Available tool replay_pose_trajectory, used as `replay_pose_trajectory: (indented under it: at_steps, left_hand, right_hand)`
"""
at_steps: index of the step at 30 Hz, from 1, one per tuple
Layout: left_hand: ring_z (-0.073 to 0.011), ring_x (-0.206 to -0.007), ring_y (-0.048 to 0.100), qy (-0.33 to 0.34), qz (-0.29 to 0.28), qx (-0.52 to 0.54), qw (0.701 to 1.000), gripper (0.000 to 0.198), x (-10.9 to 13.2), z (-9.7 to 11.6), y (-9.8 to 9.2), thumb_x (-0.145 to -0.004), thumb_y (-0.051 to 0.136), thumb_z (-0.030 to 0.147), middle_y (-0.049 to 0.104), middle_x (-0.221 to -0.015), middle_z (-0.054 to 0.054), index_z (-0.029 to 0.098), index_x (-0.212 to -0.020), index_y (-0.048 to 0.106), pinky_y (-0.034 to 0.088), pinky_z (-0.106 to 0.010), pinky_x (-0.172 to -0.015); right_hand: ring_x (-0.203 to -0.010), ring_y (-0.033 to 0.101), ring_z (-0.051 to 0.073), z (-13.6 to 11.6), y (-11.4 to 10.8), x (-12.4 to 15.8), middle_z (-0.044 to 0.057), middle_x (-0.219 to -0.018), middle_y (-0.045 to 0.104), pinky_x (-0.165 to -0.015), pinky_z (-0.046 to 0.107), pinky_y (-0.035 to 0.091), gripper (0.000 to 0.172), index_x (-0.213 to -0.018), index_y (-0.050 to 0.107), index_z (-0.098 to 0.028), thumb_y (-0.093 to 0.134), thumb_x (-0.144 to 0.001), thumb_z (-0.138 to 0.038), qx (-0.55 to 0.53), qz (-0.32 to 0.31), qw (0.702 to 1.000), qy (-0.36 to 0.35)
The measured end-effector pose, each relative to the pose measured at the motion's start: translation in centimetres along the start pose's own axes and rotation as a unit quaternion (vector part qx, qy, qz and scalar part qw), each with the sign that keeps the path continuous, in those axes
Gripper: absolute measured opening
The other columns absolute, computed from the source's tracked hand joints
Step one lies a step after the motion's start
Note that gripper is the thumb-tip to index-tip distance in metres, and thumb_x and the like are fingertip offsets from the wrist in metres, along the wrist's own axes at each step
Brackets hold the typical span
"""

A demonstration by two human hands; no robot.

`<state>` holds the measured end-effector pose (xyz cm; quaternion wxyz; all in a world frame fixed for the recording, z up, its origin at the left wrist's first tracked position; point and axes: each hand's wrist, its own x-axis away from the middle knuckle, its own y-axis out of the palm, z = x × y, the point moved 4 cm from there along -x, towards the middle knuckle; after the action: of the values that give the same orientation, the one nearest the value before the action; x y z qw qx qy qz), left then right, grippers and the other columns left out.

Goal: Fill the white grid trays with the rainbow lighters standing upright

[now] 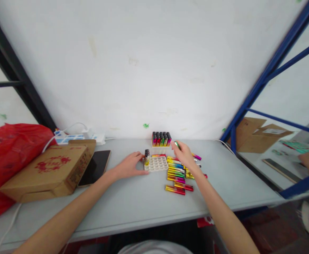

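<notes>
A white tray (156, 164) with rows of round holes lies on the table. A few lighters (147, 157) with black tops stand upright at its left end. My left hand (129, 164) grips that end, thumb along the near corner and fingers at the far side. Raised over the table, right of the tray, my right hand (184, 154) is closed on a lighter (178, 145) with a green, shiny body, partly hidden by the fingers. Below that hand is a loose pile of shiny lighters (175, 173) in gold, red, blue, green and purple.
Behind the tray, a filled rack of lighters (161, 139) stands near the wall. On the left are a cardboard box (48, 169), a dark tablet (96, 167), a red plastic bag (14, 155) and a power strip (100, 138). A blue metal frame (262, 79) rises at the right.
</notes>
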<state>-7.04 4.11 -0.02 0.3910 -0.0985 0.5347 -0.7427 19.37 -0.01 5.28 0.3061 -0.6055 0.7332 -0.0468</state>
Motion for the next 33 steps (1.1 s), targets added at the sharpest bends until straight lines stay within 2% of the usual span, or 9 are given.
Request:
replay_pose_trajectory:
  at_steps: [4, 7, 13, 17, 20, 23, 27, 30, 33]
  left_hand:
    - [-0.0306, -0.101, 0.064, 0.01, -0.002, -0.011, 1.0, 0.059, 0.1, 0.1, 0.0, -0.077, 0.075, 0.07, 0.066, -0.108, -0.01, 0.02, -0.105, 0.065, 0.052, -0.042, -0.092]
    - [-0.03, -0.1, 0.064, 0.01, 0.001, -0.011, 1.0, 0.058, 0.1, 0.1, 0.0, -0.077, 0.076, 0.07, 0.066, -0.107, -0.01, 0.02, -0.106, 0.065, 0.052, -0.042, -0.091]
    - [-0.0297, -0.1, 0.064, 0.007, 0.004, -0.005, 1.0, 0.058, 0.2, 0.3, -0.1, -0.077, 0.076, 0.07, 0.066, -0.107, -0.008, 0.021, -0.106, 0.066, 0.051, -0.04, -0.09]
    - [-0.0304, -0.101, 0.064, 0.008, 0.0, -0.006, 1.0, 0.059, 0.2, 0.3, -0.1, -0.077, 0.076, 0.07, 0.066, -0.107, -0.009, 0.02, -0.107, 0.066, 0.051, -0.04, -0.09]
    - [-0.0303, -0.101, 0.064, 0.011, -0.006, -0.014, 1.0, 0.058, 0.2, 0.2, 0.0, -0.078, 0.075, 0.07, 0.065, -0.108, -0.009, 0.02, -0.107, 0.065, 0.051, -0.041, -0.091]
    - [-0.0302, -0.102, 0.064, 0.012, -0.012, -0.019, 1.0, 0.058, 0.2, 0.2, 0.1, -0.079, 0.075, 0.069, 0.065, -0.108, -0.009, 0.02, -0.108, 0.065, 0.051, -0.04, -0.092]
    - [-0.031, -0.105, 0.063, 0.014, -0.016, -0.025, 0.999, 0.059, 0.1, 0.3, 0.1, -0.08, 0.074, 0.069, 0.065, -0.11, -0.01, 0.019, -0.111, 0.065, 0.05, -0.041, -0.093]
    - [-0.0311, -0.104, 0.063, 0.011, -0.018, -0.032, 0.999, 0.06, 0.2, 0.3, 0.1, -0.081, 0.074, 0.069, 0.065, -0.109, -0.01, 0.018, -0.111, 0.064, 0.05, -0.041, -0.092]
    - [-0.0306, -0.103, 0.063, 0.009, -0.018, -0.037, 0.999, 0.06, 0.2, 0.4, 0.1, -0.081, 0.072, 0.07, 0.064, -0.109, -0.01, 0.018, -0.111, 0.064, 0.05, -0.04, -0.092]
  right_hand:
    - [-0.059, 0.035, 0.012, -1.2, 4.8, -0.4, -0.005, -0.055, 0.035, -0.057, 0.027, 0.025, 0.057, -0.058, 0.038, -0.023, 0.048, -0.095, -0.065, 0.059, 0.023, 0.997, -0.051]
    - [-0.057, 0.034, 0.012, -0.6, 6.3, 0.5, -0.005, -0.054, 0.037, -0.056, 0.028, 0.023, 0.051, -0.057, 0.039, -0.023, 0.047, -0.096, -0.055, 0.08, 0.015, 0.995, -0.058]
    - [-0.055, 0.037, 0.013, 0.3, 5.8, 1.9, -0.004, -0.055, 0.043, -0.057, 0.028, 0.026, 0.038, -0.06, 0.041, -0.023, 0.049, -0.093, -0.041, 0.105, 0.011, 0.992, -0.061]
    - [-0.057, 0.042, 0.014, 0.1, 5.7, 2.4, -0.004, -0.058, 0.046, -0.059, 0.028, 0.03, 0.04, -0.066, 0.044, -0.023, 0.047, -0.098, -0.046, 0.091, 0.004, 0.994, -0.058]
    - [-0.062, 0.051, 0.017, -0.4, 5.8, 2.7, -0.003, -0.065, 0.055, -0.063, 0.028, 0.035, 0.038, -0.078, 0.053, -0.023, 0.047, -0.103, -0.051, 0.082, -0.01, 0.995, -0.061]
    - [-0.072, 0.058, 0.019, -0.9, 5.9, 2.8, 0.001, -0.076, 0.062, -0.067, 0.029, 0.041, 0.035, -0.085, 0.056, -0.023, 0.045, -0.106, -0.049, 0.085, -0.037, 0.991, -0.098]
    - [-0.085, 0.059, 0.021, -1.3, 6.2, 2.9, 0.005, -0.088, 0.062, -0.078, 0.032, 0.046, 0.038, -0.082, 0.055, -0.023, 0.044, -0.108, -0.048, 0.124, -0.059, 0.976, -0.169]
    - [-0.083, 0.057, 0.021, -1.4, 6.4, 3.0, 0.005, -0.083, 0.06, -0.078, 0.032, 0.045, 0.044, -0.076, 0.052, -0.023, 0.043, -0.109, -0.05, 0.151, -0.063, 0.968, -0.19]
    - [-0.068, 0.054, 0.019, -1.3, 6.8, 3.0, 0.001, -0.07, 0.057, -0.068, 0.03, 0.04, 0.046, -0.074, 0.052, -0.023, 0.044, -0.109, -0.052, 0.156, -0.09, 0.969, -0.168]
